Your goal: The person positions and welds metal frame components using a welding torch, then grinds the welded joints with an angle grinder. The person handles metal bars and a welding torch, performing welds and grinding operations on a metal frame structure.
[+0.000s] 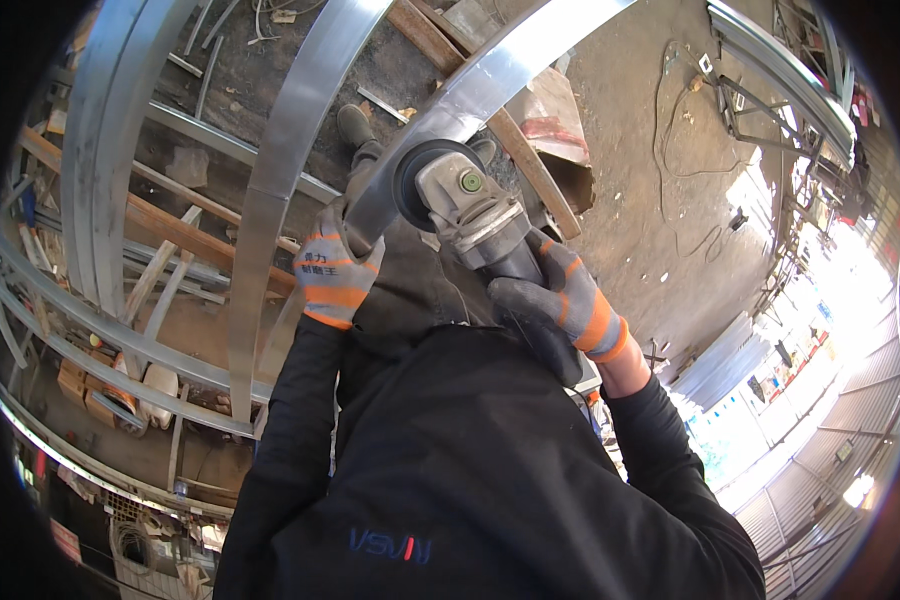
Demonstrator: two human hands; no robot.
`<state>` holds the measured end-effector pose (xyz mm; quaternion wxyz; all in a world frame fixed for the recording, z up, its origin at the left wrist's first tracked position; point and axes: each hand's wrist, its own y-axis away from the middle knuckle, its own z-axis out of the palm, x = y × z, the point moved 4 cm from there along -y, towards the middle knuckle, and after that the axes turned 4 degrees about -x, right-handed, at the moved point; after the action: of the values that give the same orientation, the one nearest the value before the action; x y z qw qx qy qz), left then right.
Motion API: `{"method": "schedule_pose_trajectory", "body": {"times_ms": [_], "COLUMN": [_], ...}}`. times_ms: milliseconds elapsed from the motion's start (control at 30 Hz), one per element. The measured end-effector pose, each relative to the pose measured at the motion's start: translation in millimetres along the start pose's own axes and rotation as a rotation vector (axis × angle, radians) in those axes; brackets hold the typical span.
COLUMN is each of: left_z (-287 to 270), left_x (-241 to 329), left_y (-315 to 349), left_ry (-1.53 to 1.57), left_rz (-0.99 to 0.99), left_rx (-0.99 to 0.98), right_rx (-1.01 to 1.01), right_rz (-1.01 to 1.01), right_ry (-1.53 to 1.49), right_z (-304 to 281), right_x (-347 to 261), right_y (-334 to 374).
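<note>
My right hand [578, 305], in a grey and orange glove, is wrapped round the black body of an angle grinder [482, 215]. Its dark round disc [407, 188] lies against or just over the edge of a shiny square metal tube [505, 75]; exact contact is hard to tell. In a matching glove, my left hand [332, 280] grips the near end of that tube, with the thumb hidden partly behind it. Left of that hand runs another wide metal tube [280, 170], standing apart from the one I hold.
More metal tubes [110, 150] form a frame at the left, over wooden planks [160, 275] and scraps. A rusty beam [535, 170] and a torn sack [555, 115] lie ahead. On the floor at the right is a loose cable [665, 140], near stacked metal profiles [790, 75].
</note>
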<state>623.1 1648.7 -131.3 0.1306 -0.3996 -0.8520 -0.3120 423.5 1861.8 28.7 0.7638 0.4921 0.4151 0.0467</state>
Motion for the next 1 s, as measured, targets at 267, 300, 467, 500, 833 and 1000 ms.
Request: {"method": "schedule_pose_trajectory", "body": {"times_ms": [267, 300, 467, 500, 833, 1000], "left_z": [-6.3, -6.1, -6.4, -4.9, -8.3, -8.4], "left_x": [6.5, 6.2, 5.9, 4.6, 5.9, 5.4], "left_y": [0.8, 0.7, -1.5, -2.3, 2.3, -0.3], "left_ry": [-0.027, -0.027, -0.049, -0.048, -0.011, -0.014], "left_rz": [0.118, 0.101, 0.092, 0.073, 0.126, 0.107], "left_rx": [0.137, 0.114, 0.088, 0.077, 0.112, 0.113], "right_rx": [-0.038, -0.043, -0.073, -0.084, -0.085, -0.028], "right_rz": [0.013, 0.025, 0.057, 0.056, 0.129, 0.125], "right_ry": [0.119, 0.064, 0.147, 0.097, -0.036, -0.090], "right_z": [1.4, 1.7, 2.0, 2.1, 0.8, -0.9], "right_x": [-11.3, -12.0, -15.3, -16.0, -8.6, -11.6], "right_y": [-6.9, -7.1, -11.1, -11.1, -8.8, -9.0]}}
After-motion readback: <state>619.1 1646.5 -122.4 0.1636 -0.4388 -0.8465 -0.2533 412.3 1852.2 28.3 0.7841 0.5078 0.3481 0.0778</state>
